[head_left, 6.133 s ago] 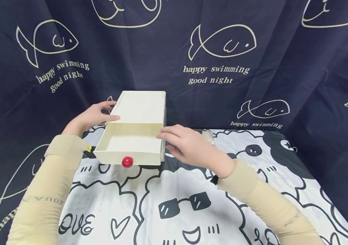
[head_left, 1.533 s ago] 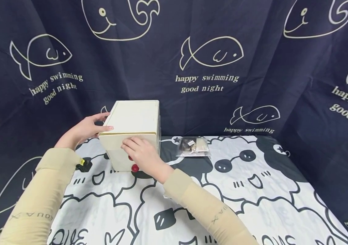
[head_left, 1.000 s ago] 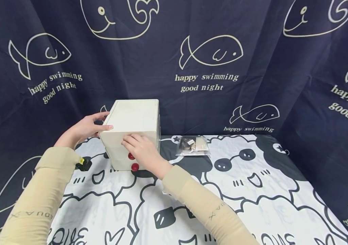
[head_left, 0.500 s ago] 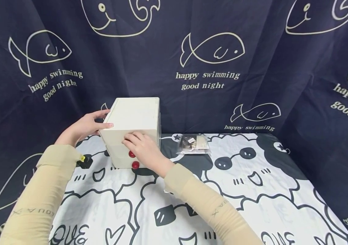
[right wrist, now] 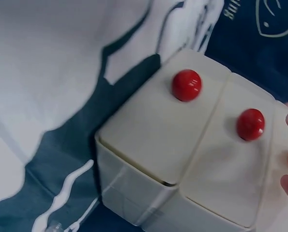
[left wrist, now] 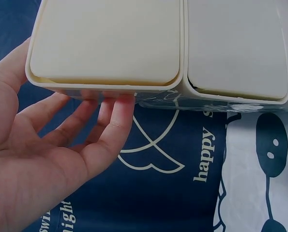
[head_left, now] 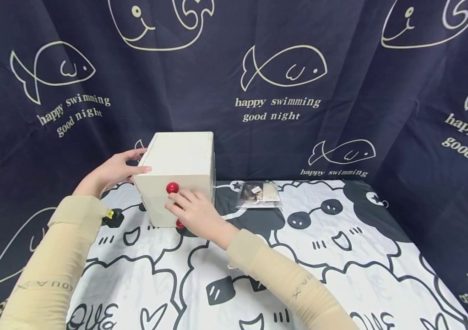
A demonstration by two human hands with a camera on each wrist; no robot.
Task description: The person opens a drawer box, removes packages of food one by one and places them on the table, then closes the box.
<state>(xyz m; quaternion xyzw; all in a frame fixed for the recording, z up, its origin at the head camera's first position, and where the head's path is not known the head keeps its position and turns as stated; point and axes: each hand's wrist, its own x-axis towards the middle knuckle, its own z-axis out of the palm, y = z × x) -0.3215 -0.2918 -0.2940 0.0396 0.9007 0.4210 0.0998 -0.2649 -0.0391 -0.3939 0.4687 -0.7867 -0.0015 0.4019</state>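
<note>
A cream drawer cabinet (head_left: 180, 153) stands at the table's back left, its drawers flush with the frame. My left hand (head_left: 112, 173) grips its upper left edge, thumb on top and fingers against the side; in the left wrist view those fingers (left wrist: 117, 116) touch the side wall. My right hand (head_left: 198, 213) hovers before the front, fingers loosely bent and holding nothing. Above it the top red knob (head_left: 172, 187) shows, and the bottom knob (head_left: 180, 223) peeks out below; the middle knob (right wrist: 250, 124) appears in the right wrist view, mostly hidden in the head view.
A clear plastic packet (head_left: 259, 195) with dark and pale contents lies right of the cabinet. A small black object with a yellow part (head_left: 112, 217) shows beside the left cuff. Black-and-white printed cloth (head_left: 320, 275) covers the table, and a dark blue curtain (head_left: 283, 151) hangs behind.
The top drawer, far out at first, slid in behind my right hand and is now flush. That hand has just dropped off the top knob. My left hand kept its place on the cabinet.
</note>
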